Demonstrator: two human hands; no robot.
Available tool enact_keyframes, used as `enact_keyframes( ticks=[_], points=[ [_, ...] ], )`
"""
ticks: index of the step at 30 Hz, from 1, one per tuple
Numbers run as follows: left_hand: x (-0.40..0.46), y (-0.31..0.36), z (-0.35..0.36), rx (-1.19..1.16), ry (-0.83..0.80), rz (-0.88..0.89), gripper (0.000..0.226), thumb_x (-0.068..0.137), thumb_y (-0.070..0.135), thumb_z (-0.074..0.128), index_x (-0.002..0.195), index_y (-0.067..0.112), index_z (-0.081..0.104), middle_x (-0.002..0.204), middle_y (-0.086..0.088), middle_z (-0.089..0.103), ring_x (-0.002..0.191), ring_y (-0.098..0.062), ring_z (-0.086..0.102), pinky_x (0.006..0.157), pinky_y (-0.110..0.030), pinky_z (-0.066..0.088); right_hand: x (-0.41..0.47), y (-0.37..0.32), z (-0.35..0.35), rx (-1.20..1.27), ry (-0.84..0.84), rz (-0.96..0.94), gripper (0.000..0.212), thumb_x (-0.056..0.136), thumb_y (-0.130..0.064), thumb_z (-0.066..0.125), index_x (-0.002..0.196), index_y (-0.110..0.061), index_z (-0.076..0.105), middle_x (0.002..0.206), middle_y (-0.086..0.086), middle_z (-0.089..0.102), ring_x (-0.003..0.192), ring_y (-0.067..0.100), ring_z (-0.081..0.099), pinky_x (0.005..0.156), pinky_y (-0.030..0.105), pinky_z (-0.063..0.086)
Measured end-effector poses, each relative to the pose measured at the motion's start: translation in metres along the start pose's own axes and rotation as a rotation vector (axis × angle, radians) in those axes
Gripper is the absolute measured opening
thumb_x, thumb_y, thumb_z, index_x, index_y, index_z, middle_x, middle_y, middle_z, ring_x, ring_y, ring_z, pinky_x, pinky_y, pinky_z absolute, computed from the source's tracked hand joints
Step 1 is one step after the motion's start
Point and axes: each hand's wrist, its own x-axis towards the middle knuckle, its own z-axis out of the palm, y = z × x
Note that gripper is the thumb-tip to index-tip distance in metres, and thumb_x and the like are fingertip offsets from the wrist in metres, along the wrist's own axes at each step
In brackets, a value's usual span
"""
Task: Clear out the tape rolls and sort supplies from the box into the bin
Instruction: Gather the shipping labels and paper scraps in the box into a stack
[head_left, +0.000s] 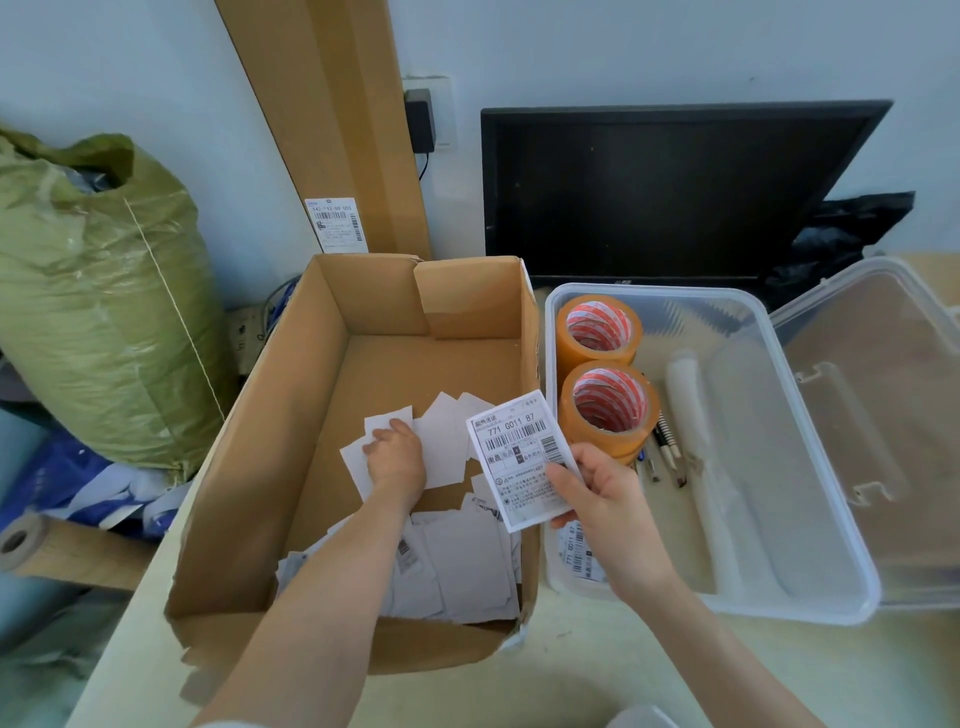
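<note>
Sorting well along: tape rolls (602, 374) and pens (667, 449) already in bin (821, 592). Right hand (605, 499) pinching a label (522, 457); left hand (397, 457), grip unclear, touching loose papers (452, 561) left in box (249, 530).

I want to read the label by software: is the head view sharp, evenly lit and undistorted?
Head view: soft, even light, no hard shadows; the shipping label in the right hand is sharp, its big digits readable, small print not; wide-angle bending curves the monitor and the bin edges.
</note>
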Motion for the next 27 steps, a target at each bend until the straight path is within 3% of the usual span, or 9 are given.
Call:
enact_keyframes(
  ticks=[2, 5, 9, 11, 13, 16, 20, 24, 27],
  points=[
    [-0.003, -0.010, -0.004, -0.061, 0.054, -0.003, 0.042, 0.090, 0.006, 0.052, 0.130, 0.001, 0.039, 0.126, -0.015, 0.053, 0.115, -0.026, 0.055, 0.085, -0.029, 0.049, 0.000, 0.000, 0.000, -0.001, -0.003, -0.001, 0.014, 0.097, -0.007, 0.050, 0.098, -0.009, 0.064, 0.097, -0.002, 0.074, 0.084, 0.013, 0.071, 0.056, 0.020, 0.052],
    [-0.005, -0.031, -0.017, -0.210, 0.063, -0.034, 0.024, 0.092, 0.001, 0.043, 0.113, 0.004, 0.054, 0.113, -0.014, 0.060, 0.105, -0.029, 0.059, 0.077, -0.033, 0.048, 0.001, 0.000, 0.000, 0.010, -0.006, -0.007, 0.015, 0.097, -0.007, 0.050, 0.098, -0.010, 0.064, 0.097, -0.003, 0.074, 0.084, 0.012, 0.070, 0.055, 0.019, 0.052],
    [-0.018, -0.048, -0.041, -0.773, 0.162, -0.081, 0.017, 0.094, 0.010, 0.050, 0.084, 0.006, 0.063, 0.092, -0.013, 0.068, 0.074, -0.025, 0.063, 0.054, -0.025, 0.045, 0.000, 0.001, 0.000, 0.012, 0.003, -0.028, 0.016, 0.097, -0.007, 0.049, 0.099, -0.012, 0.065, 0.098, -0.004, 0.074, 0.083, 0.013, 0.070, 0.055, 0.019, 0.052],
    [-0.040, -0.048, -0.062, -1.156, 0.195, -0.090, 0.008, 0.091, 0.014, 0.062, 0.097, 0.013, 0.065, 0.098, 0.001, 0.065, 0.084, -0.018, 0.064, 0.059, -0.021, 0.048, 0.000, 0.001, 0.001, 0.004, 0.041, -0.065, 0.019, 0.097, -0.007, 0.049, 0.102, -0.016, 0.065, 0.097, -0.006, 0.073, 0.084, 0.012, 0.070, 0.055, 0.020, 0.052],
    [-0.072, -0.044, -0.085, -1.518, 0.198, -0.090, 0.027, 0.088, 0.018, 0.067, 0.114, 0.022, 0.061, 0.108, 0.009, 0.063, 0.094, -0.012, 0.063, 0.070, -0.022, 0.050, -0.002, 0.002, 0.001, -0.020, 0.129, -0.126, 0.024, 0.097, -0.007, 0.050, 0.108, -0.022, 0.066, 0.098, -0.011, 0.073, 0.087, 0.008, 0.069, 0.059, 0.022, 0.056],
    [-0.119, -0.032, -0.109, -1.834, 0.189, -0.026, 0.029, 0.089, 0.023, 0.065, 0.116, 0.033, 0.060, 0.108, 0.013, 0.068, 0.097, -0.010, 0.066, 0.080, -0.026, 0.051, -0.005, 0.002, 0.000, 0.016, 0.211, -0.159, 0.029, 0.098, -0.007, 0.048, 0.118, -0.021, 0.064, 0.105, -0.011, 0.072, 0.093, 0.005, 0.068, 0.068, 0.022, 0.058],
    [-0.165, -0.001, -0.121, -1.995, 0.136, -0.038, 0.020, 0.093, 0.024, 0.059, 0.104, 0.039, 0.063, 0.096, 0.016, 0.072, 0.091, -0.006, 0.068, 0.077, -0.025, 0.053, -0.005, 0.002, -0.001, 0.079, 0.166, -0.155, 0.031, 0.099, -0.006, 0.046, 0.118, -0.023, 0.062, 0.105, -0.010, 0.073, 0.093, 0.007, 0.069, 0.067, 0.022, 0.057],
    [-0.185, 0.030, -0.119, -2.099, 0.073, -0.137, 0.015, 0.090, 0.021, 0.062, 0.095, 0.033, 0.069, 0.098, 0.009, 0.073, 0.099, -0.015, 0.066, 0.095, -0.040, 0.050, -0.006, 0.003, -0.002, 0.064, 0.122, -0.201, 0.027, 0.097, -0.007, 0.050, 0.117, -0.020, 0.064, 0.106, -0.007, 0.073, 0.096, 0.010, 0.069, 0.075, 0.026, 0.057],
    [-0.195, 0.044, -0.118, -2.205, 0.030, -0.212, 0.014, 0.088, 0.018, 0.063, 0.092, 0.029, 0.070, 0.101, 0.003, 0.073, 0.102, -0.021, 0.066, 0.095, -0.042, 0.050, -0.007, 0.006, -0.002, 0.083, 0.121, -0.224, 0.024, 0.095, -0.006, 0.054, 0.114, -0.015, 0.065, 0.106, -0.003, 0.073, 0.100, 0.013, 0.068, 0.085, 0.032, 0.056]
  ],
)
